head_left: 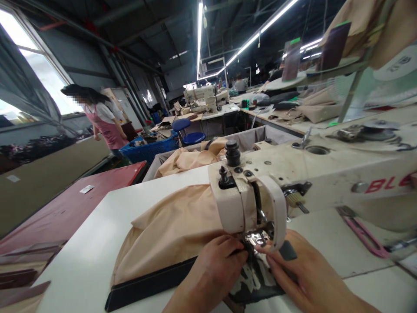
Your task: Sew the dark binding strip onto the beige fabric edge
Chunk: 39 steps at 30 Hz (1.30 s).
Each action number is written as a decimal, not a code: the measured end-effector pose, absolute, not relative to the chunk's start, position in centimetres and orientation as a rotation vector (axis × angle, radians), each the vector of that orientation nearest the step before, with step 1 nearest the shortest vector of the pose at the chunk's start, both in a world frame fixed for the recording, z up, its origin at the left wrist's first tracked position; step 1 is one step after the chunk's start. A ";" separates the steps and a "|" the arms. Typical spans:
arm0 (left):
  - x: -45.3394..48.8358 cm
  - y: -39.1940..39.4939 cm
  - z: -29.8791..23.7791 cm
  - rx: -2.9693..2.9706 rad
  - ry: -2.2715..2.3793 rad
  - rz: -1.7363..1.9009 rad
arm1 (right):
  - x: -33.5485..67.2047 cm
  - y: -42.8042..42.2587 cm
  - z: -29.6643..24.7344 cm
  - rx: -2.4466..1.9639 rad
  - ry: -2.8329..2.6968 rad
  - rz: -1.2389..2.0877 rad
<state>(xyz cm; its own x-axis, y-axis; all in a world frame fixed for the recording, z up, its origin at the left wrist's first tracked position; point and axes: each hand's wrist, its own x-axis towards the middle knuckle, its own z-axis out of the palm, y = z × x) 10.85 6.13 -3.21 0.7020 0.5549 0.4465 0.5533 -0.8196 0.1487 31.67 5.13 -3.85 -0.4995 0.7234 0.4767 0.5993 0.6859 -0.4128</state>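
A cream sewing machine [293, 178] stands on a white table [97, 243], its head hanging over the presser foot [256, 238]. Beige fabric [172, 226] with a dark band [146, 287] along its near edge lies under the head. My left hand [211, 269] rests on the fabric just left of the foot, its fingers curled and pressed down on the dark band. My right hand [302, 274] lies right of the foot, with fingertips pinching a dark patterned piece [257, 278] next to the needle.
Pink thread snips [365, 234] lie on the table to the right. A grey bin holding beige fabric [192, 158] stands behind the table. A dark red surface [71, 208] lies at left. A person in a pink apron [104, 119] stands far left; more machines fill the back.
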 end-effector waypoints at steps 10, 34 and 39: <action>10.9 5.9 -3.5 2.758 0.947 0.813 | 31.4 5.4 -3.9 -0.885 -2.311 0.165; 10.6 6.3 -3.8 2.663 0.983 0.846 | 31.5 5.6 -3.6 -0.892 -2.267 0.154; 10.5 6.0 -3.5 2.621 1.048 0.758 | 31.7 5.4 -3.6 -0.927 -2.257 0.183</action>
